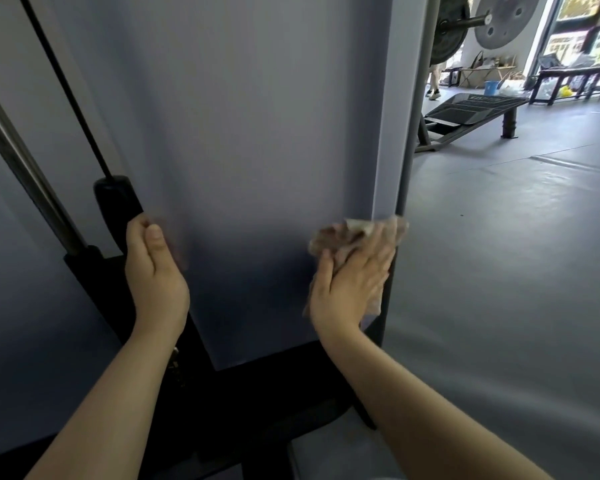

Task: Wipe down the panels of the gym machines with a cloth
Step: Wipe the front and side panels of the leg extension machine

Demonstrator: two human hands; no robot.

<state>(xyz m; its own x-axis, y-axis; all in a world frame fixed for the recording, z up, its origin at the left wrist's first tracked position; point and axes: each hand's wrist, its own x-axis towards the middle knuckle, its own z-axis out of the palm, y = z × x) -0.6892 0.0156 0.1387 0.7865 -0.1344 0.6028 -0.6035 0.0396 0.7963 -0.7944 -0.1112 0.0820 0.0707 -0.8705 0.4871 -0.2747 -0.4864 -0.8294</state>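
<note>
Two hands work the panel [257, 133]: right hand [352, 282] flat, pressing cloth [357, 233] at five o'clock; left hand [155, 271] grips its edge. Next, probably wiping across.

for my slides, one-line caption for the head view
Right hand presses cloth to the panel; left hand grips its edge.

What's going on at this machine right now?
A person is wiping a gym machine's panel. The right hand presses a cloth flat against the panel's lower right edge, fingers spread. The left hand grips the panel's left edge, thumb in front, beside a black cable stop. Behind, to the right, stand a bench and weight plates on a bar.
</note>
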